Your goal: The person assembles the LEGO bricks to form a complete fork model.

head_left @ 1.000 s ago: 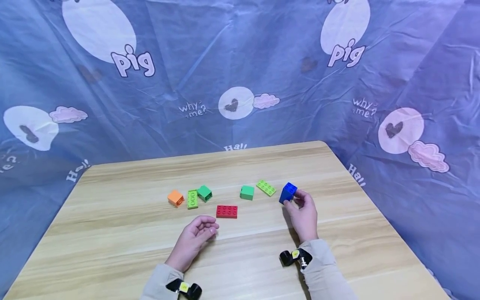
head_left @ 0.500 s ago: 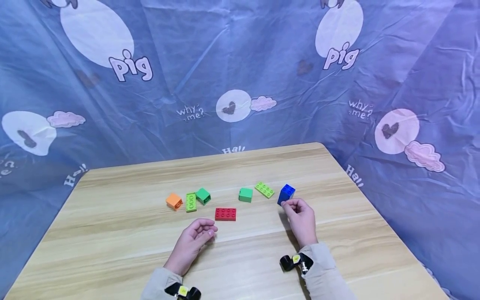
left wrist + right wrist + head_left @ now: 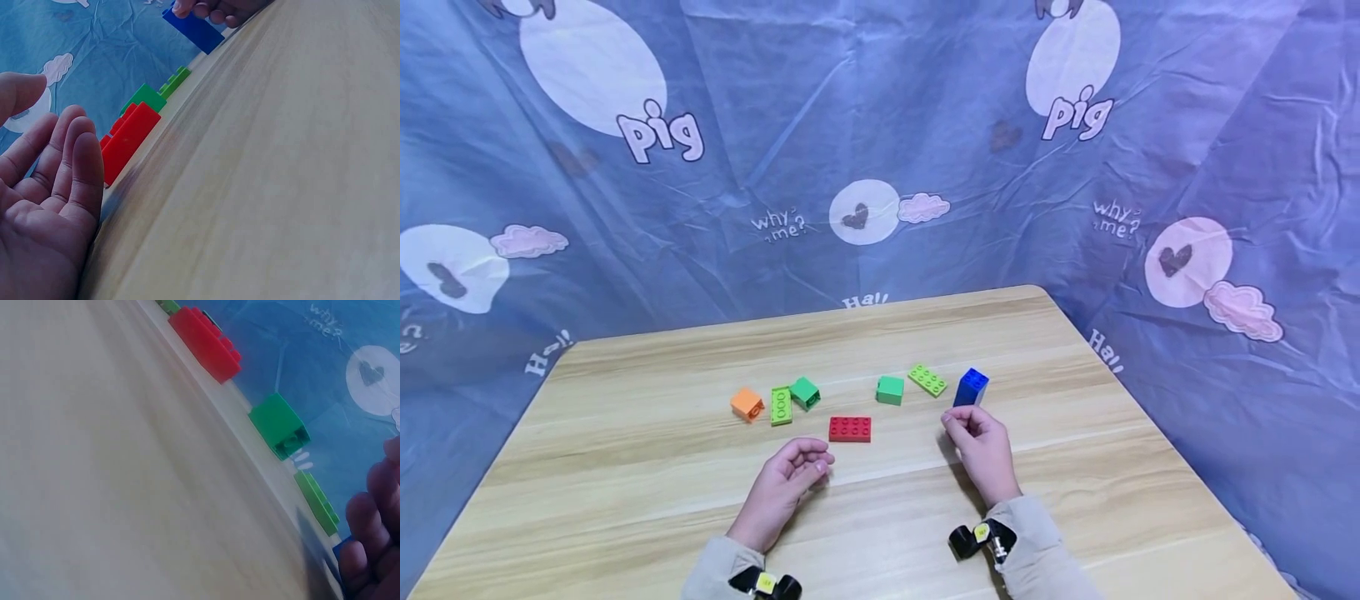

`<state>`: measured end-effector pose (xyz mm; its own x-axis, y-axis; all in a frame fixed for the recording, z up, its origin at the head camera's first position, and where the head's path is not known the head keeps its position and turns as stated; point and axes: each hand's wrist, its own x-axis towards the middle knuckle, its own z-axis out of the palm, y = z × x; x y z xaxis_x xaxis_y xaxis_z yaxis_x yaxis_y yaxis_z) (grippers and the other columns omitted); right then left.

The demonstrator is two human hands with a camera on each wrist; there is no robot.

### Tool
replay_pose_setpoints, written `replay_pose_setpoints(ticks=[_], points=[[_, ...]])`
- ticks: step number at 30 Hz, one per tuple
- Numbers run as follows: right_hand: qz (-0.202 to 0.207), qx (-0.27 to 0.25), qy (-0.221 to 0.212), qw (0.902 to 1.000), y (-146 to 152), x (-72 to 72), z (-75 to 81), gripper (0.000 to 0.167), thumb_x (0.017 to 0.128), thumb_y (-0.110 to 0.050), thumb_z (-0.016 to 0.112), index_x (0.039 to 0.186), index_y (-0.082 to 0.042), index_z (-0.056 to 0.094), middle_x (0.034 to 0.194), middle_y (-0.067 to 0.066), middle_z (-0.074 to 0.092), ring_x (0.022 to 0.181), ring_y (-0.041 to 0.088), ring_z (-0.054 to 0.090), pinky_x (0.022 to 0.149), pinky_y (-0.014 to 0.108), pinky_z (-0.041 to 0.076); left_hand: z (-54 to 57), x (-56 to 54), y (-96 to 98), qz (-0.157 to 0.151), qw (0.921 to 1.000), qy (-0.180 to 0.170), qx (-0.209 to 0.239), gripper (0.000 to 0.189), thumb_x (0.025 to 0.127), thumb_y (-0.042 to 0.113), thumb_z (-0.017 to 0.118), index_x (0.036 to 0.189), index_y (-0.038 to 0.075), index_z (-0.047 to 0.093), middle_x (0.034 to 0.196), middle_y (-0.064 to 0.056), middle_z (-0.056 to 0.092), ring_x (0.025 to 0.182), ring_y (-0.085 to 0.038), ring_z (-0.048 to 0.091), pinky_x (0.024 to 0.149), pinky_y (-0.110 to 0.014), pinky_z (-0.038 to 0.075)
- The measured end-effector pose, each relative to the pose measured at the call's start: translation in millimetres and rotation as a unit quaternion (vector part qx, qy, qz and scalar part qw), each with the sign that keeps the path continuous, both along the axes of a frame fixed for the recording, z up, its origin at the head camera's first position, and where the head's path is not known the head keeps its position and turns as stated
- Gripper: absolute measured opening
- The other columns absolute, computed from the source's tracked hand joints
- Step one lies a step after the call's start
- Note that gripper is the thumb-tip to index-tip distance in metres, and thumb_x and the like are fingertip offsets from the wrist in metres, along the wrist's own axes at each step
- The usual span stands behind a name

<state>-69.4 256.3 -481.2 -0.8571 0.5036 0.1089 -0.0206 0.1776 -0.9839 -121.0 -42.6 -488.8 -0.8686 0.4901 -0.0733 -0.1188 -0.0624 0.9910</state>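
Observation:
A tall blue building brick (image 3: 972,388) stands upright at the right of the group, studs on top. My right hand (image 3: 981,446) is just in front of it with fingers loosely bent and nothing held; in the left wrist view the blue brick (image 3: 197,31) overlaps its fingertips. In the right wrist view the fingers (image 3: 369,522) hide most of the brick. My left hand (image 3: 782,487) rests on its edge on the table, relaxed and holding nothing. Nearest to its fingertips is a red eight-stud brick (image 3: 850,429), lying studs up.
Two green bricks (image 3: 891,390) lie behind the red one, right and left. A light green plate (image 3: 928,380) lies studs up near the blue brick; another light green plate (image 3: 781,406) is upside down beside an orange brick (image 3: 747,404). The wooden table (image 3: 625,467) meets a blue printed cloth (image 3: 760,167).
My right hand has let go of the blue brick and drawn back toward me and slightly left. The blue brick stays standing. My left hand has kept its place.

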Motion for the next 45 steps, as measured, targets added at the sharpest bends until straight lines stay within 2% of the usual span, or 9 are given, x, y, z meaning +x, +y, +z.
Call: replay_pose_setpoints(ticks=[8,14,21,27,31,37,42,45], points=[[0.002,-0.012,-0.007,0.9999,-3,-0.7,-0.6,0.015,0.092,-0.004,0.070,0.103,0.005,0.069,0.087,0.008,0.070,0.076,0.013,0.064,0.070,0.022,0.055,0.2,1.1,-1.1,0.001,1.0000,-0.008,0.005,0.041,0.096,0.005,0.064,0.129,-0.012,0.049,0.118,-0.025,0.062,0.101,-0.023,0.064,0.088,-0.029,0.057],[0.026,-0.016,-0.004,0.9995,-7,-4.2,0.9,0.018,0.091,-0.003,0.070,0.106,0.007,0.068,0.092,0.012,0.071,0.078,0.012,0.063,0.071,0.021,0.053,-0.1,-0.3,-1.1,0.005,0.9998,-0.020,0.000,0.039,0.096,0.005,0.063,0.130,-0.010,0.050,0.119,-0.025,0.062,0.102,-0.023,0.064,0.088,-0.029,0.057],[0.038,0.001,-0.023,0.9990,-16,-5.4,1.1,0.016,0.091,-0.003,0.071,0.104,0.006,0.069,0.092,0.010,0.070,0.075,0.008,0.058,0.066,0.020,0.048,-1.1,3.1,-1.3,0.011,0.9996,-0.027,-0.003,0.038,0.096,0.003,0.063,0.129,-0.009,0.051,0.118,-0.023,0.062,0.102,-0.024,0.064,0.089,-0.029,0.057],[0.026,-0.001,-0.019,0.9995,-16,-4.6,1.5,0.014,0.091,-0.004,0.071,0.102,0.003,0.070,0.091,0.008,0.070,0.076,0.010,0.060,0.068,0.020,0.050,0.5,-0.9,0.5,0.008,0.9995,-0.029,-0.011,0.038,0.096,0.006,0.064,0.130,-0.008,0.052,0.118,-0.022,0.063,0.103,-0.024,0.064,0.089,-0.029,0.056],[0.025,-0.002,-0.011,0.9996,-16,-9.1,0.6,0.015,0.091,-0.003,0.071,0.104,0.004,0.070,0.091,0.007,0.070,0.077,0.009,0.060,0.069,0.020,0.050,1.9,-3.8,3.1,0.003,0.9996,-0.027,-0.006,0.040,0.097,0.009,0.064,0.130,-0.009,0.051,0.119,-0.023,0.063,0.103,-0.024,0.064,0.089,-0.029,0.056],[0.027,-0.005,-0.012,0.9996,-22,-16.9,0.8,0.020,0.091,-0.004,0.071,0.109,0.005,0.068,0.099,0.012,0.071,0.082,0.011,0.062,0.074,0.020,0.051,2.5,-4.9,5.3,0.021,0.9994,-0.028,0.009,0.036,0.097,0.006,0.063,0.127,-0.010,0.052,0.119,-0.027,0.062,0.098,-0.023,0.064,0.087,-0.029,0.057],[0.027,-0.005,-0.009,0.9996,-26,-25.1,2.0,0.025,0.091,-0.005,0.071,0.114,0.003,0.066,0.113,0.016,0.068,0.093,0.015,0.062,0.083,0.021,0.052,1.9,-4.6,5.1,0.041,0.9988,-0.022,0.017,0.031,0.097,0.003,0.062,0.124,-0.009,0.053,0.116,-0.026,0.063,0.095,-0.023,0.065,0.085,-0.030,0.057],[0.032,-0.003,-0.006,0.9995,-28,-31.0,1.2,0.027,0.091,-0.004,0.071,0.116,0.003,0.065,0.116,0.018,0.067,0.096,0.018,0.062,0.085,0.022,0.051,-0.3,-6.2,3.4,0.049,0.9980,-0.028,0.026,0.032,0.097,0.003,0.060,0.125,-0.010,0.052,0.116,-0.025,0.062,0.096,-0.023,0.064,0.084,-0.029,0.057]])
